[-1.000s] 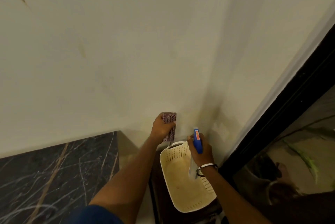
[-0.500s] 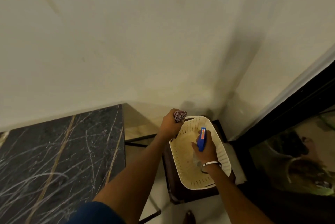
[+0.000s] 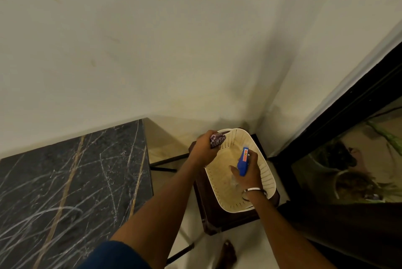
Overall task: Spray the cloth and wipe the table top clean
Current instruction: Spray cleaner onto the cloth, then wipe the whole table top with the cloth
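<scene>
Both grips are closed on something. On the left hand (image 3: 203, 149) the fingers are curled tight around a bunched checked cloth (image 3: 217, 140), which pokes out past the knuckles just over the near-left rim of a cream perforated basket (image 3: 264, 173). On the right hand (image 3: 248, 173) the fingers wrap the neck of a spray bottle (image 3: 243, 161); its blue head with an orange label points away from the person, and the clear body below the hand is blurred. This hand hangs over the inside of the basket, and a white bangle (image 3: 253, 190) sits on the wrist.

Under the basket stands a dark brown stool (image 3: 217, 216), pushed into the corner of pale walls, with a black-framed glass panel (image 3: 348, 160) to the right. A bare foot (image 3: 227, 254) shows on the light floor.

Well to the left of the hands lies the worktop (image 3: 71, 184), a black marble slab with white and gold veins, neither hand touching it.
</scene>
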A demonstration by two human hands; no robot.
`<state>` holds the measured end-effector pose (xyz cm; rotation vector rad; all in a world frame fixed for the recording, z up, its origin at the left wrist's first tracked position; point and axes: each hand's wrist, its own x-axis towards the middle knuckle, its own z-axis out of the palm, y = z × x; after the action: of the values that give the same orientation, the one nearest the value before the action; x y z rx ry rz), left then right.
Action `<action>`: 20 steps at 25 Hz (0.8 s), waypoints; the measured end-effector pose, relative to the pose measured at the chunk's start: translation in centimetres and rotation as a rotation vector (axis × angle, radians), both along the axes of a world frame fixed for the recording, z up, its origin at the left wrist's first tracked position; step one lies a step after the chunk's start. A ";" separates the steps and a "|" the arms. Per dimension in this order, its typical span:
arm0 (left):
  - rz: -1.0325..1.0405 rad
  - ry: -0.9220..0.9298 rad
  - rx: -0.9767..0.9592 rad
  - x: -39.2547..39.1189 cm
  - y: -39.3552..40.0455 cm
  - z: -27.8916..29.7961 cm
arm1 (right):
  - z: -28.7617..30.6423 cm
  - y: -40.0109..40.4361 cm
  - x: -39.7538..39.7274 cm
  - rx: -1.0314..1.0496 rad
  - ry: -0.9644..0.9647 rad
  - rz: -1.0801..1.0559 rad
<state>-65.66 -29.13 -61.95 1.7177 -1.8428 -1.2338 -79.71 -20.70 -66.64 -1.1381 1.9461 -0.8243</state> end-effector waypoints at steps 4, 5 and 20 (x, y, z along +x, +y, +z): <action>-0.051 0.041 -0.040 1.7 1.6 1.0 | 0.1 2.2 0.0 0.029 -0.118 -0.149; -0.068 0.048 -0.046 2.1 2.1 1.5 | 0.2 2.8 0.2 0.056 -0.123 -0.187; -0.088 0.295 -0.130 8.7 8.9 9.0 | 10.1 5.4 9.5 0.082 -0.328 -0.174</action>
<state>-56.95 -20.24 -52.92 1.3198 -1.7921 -1.2915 -70.18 -15.33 -56.53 -0.7390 1.8000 -0.9481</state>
